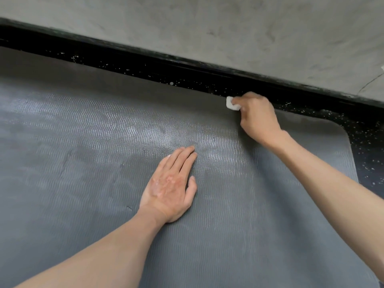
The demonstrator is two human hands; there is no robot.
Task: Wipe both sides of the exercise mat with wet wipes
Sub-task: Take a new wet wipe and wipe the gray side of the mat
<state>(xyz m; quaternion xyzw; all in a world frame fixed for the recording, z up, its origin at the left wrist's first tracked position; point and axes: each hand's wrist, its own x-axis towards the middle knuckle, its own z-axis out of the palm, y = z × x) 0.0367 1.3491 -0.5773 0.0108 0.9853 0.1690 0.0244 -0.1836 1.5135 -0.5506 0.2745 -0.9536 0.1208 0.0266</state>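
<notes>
Head view: mat (pixel 83 163) on speckled floor (pixel 366 146).

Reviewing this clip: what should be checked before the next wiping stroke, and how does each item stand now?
1. Grip: right hand pinches the wet wipe: ok.
2. Position: wipe sits at the far edge of the mat: ok.
3. Bracing: left hand lies flat on the mat: ok.
4. Mat flat, no folds in view: ok.
5. Wet sheen on the mat's right end: not ok, looks matte.
6. Underside wiped: cannot tell.
</notes>
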